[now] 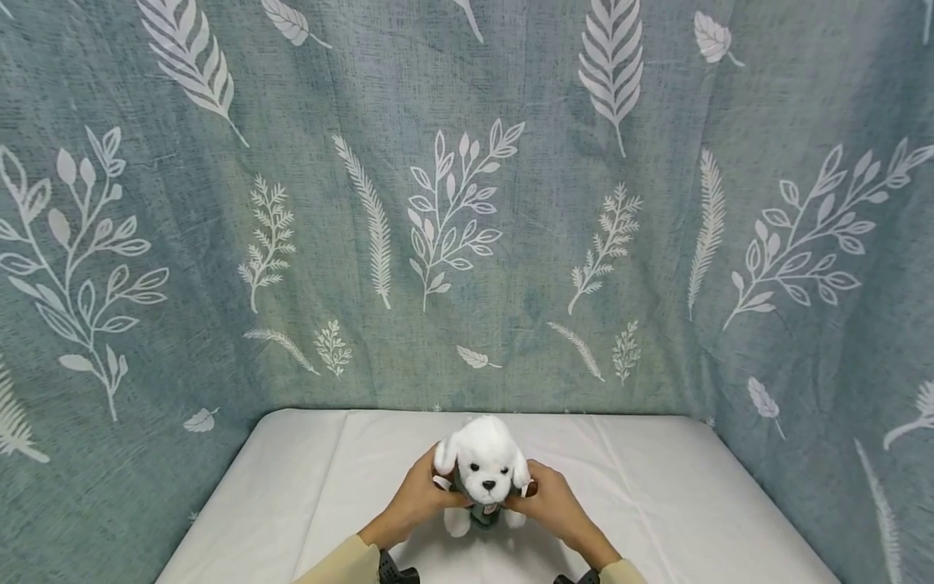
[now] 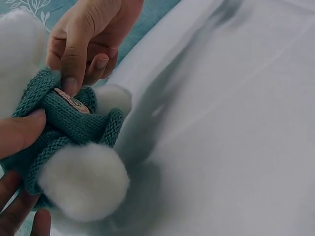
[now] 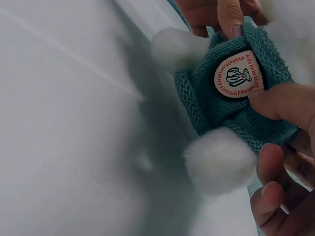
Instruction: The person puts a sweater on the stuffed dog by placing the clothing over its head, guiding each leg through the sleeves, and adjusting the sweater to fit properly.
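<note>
A white plush dog (image 1: 487,454) with floppy ears faces the head camera, held between both hands. It wears a teal knitted sweater (image 2: 74,115) with a round-edged patch (image 3: 239,74) on the chest. My left hand (image 1: 423,496) grips its body from the left side, thumb on the knit. From the other side my right hand (image 1: 550,501) grips it, thumb pressed at the patch's edge. Fluffy white paws (image 2: 84,182) stick out below the sweater. In the wrist views the dog is tilted above the white surface and casts a shadow there.
A white-covered table (image 1: 292,487) with faint creases lies under the hands. Behind it and at both sides hangs a blue-green curtain (image 1: 511,341) printed with white leaves. Dark wrist straps (image 1: 397,570) show at the bottom of the head view.
</note>
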Motion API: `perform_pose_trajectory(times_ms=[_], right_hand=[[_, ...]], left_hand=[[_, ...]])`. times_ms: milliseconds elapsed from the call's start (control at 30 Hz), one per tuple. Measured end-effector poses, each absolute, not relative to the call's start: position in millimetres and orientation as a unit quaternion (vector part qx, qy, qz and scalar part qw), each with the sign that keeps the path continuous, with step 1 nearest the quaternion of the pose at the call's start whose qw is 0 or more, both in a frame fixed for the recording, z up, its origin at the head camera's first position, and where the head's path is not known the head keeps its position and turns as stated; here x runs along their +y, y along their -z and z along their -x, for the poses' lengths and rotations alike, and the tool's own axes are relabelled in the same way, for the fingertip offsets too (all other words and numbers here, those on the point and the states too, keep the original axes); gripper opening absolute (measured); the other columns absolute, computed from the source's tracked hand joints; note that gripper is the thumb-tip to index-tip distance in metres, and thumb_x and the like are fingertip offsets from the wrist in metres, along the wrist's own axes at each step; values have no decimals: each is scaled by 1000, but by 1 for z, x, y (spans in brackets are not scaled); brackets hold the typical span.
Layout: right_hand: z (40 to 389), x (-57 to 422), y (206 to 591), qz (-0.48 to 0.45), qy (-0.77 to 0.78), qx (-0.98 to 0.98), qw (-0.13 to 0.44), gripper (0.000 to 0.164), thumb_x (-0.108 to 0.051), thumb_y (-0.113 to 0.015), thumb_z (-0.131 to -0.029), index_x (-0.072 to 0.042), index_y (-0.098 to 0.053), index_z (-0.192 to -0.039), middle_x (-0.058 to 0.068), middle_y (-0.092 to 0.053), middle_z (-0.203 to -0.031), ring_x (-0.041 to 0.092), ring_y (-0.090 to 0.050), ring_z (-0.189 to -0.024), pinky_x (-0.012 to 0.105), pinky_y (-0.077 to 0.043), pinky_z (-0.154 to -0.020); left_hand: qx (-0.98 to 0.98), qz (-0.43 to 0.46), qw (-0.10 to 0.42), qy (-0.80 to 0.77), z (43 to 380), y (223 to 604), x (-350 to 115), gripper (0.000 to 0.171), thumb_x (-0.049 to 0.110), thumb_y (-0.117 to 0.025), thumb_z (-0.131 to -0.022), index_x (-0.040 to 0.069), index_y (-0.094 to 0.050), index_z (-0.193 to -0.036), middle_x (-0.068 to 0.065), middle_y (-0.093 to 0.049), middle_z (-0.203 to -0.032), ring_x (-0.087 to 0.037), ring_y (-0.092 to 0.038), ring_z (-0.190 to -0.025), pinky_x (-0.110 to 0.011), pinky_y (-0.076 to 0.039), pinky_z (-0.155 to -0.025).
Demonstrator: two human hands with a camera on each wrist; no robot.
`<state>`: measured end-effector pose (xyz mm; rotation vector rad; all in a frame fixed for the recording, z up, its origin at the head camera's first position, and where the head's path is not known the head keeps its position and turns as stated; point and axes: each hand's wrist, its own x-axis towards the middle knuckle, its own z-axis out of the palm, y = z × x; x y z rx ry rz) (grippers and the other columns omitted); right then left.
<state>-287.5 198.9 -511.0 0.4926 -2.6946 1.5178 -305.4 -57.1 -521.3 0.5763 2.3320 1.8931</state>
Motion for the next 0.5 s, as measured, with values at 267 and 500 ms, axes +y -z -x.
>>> perform_pose_trajectory(times_ms=[267,500], right_hand=[[290,200,521,-147,-481,-864,5,44,-27,-89,-81,-7,-70,-116,1,-70,-101,18,-62,-80,30,-51,-64],[290,203,527,-154,-482,-863,3,45,-27,-87,-83,-6,-70,-119,4,-71,-110,18,-67,-89,31,-55,-71]], left_hand=[[770,-184,39,-610,309,531,-55,73,11,-91,-74,18,-57,-138,1,-64,-115,-21,-57,-102,-38,-49,-81],[770,-187,31,-610,309,535,-54,73,7,-91,-74,16,-57,-138,1,-65,-115,-19,-56,-102,-37,-48,-81]])
